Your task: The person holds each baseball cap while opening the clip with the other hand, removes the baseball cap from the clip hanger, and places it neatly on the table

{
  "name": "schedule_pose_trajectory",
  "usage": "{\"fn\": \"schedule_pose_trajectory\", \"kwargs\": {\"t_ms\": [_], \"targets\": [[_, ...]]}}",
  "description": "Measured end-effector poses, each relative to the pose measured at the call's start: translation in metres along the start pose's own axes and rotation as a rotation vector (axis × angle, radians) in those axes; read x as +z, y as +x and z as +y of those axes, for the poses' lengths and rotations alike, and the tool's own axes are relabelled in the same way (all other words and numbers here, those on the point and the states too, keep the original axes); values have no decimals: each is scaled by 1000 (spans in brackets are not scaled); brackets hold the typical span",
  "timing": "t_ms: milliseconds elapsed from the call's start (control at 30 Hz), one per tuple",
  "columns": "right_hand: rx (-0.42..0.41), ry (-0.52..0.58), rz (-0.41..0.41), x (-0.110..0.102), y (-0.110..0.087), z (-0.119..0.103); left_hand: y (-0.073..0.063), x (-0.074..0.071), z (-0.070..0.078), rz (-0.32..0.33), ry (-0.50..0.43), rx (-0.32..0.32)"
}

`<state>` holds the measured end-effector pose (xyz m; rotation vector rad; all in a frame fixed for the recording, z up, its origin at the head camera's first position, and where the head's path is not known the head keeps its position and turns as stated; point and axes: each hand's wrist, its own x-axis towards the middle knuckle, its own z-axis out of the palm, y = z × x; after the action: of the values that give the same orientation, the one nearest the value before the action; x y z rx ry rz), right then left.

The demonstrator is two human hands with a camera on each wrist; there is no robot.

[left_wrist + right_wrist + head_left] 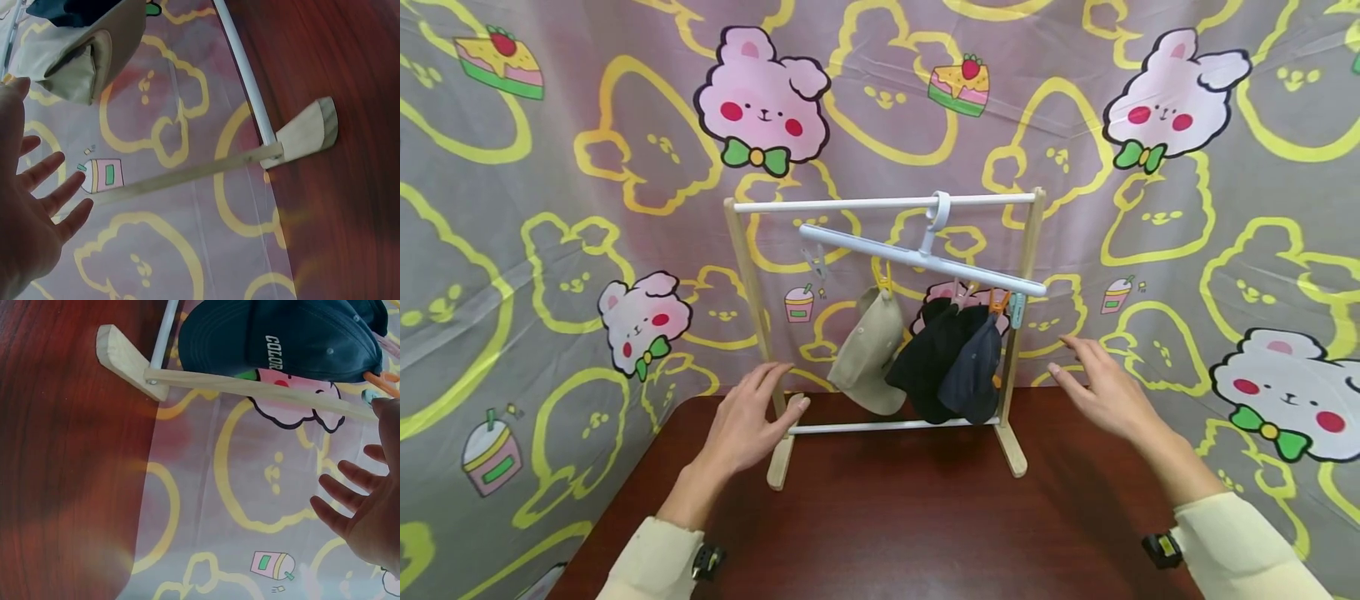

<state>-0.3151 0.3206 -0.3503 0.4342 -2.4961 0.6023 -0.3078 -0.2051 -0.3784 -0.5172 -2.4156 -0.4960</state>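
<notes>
A white hanger hooks over the top bar of a small wooden rack, tilted down to the right. From its clips hang a beige cap, a black cap and a navy cap. The navy cap shows white lettering in the right wrist view. An orange clip grips the navy cap, a yellow clip the beige one. My left hand is raised by the rack's left post, fingers extended, holding nothing. To the right of the rack, my right hand is also raised and holds nothing.
The rack stands on a dark red-brown table, its wooden feet pointing forward. Behind it hangs a patterned curtain with cartoon figures. A grey clip hangs without a cap at the hanger's left. A pale blue clip hangs at the right.
</notes>
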Motion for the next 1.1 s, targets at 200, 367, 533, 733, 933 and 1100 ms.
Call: {"fn": "schedule_pose_trajectory", "kwargs": {"t_ms": [200,367,533,733,933,1100], "targets": [[-40,39,36,0,4,-7,-2,2,13,11,-80,38],[-44,62,45,0,5,-11,-2,8,20,-16,-139,66],[-32,96,27,1,5,-14,-2,14,27,-40,-195,71],[-40,126,22,3,8,-17,-4,19,35,-67,-219,80],[-72,142,39,3,12,-23,-5,23,40,-88,-221,71],[-110,147,47,3,16,-27,-4,29,45,-123,-235,63]]}}
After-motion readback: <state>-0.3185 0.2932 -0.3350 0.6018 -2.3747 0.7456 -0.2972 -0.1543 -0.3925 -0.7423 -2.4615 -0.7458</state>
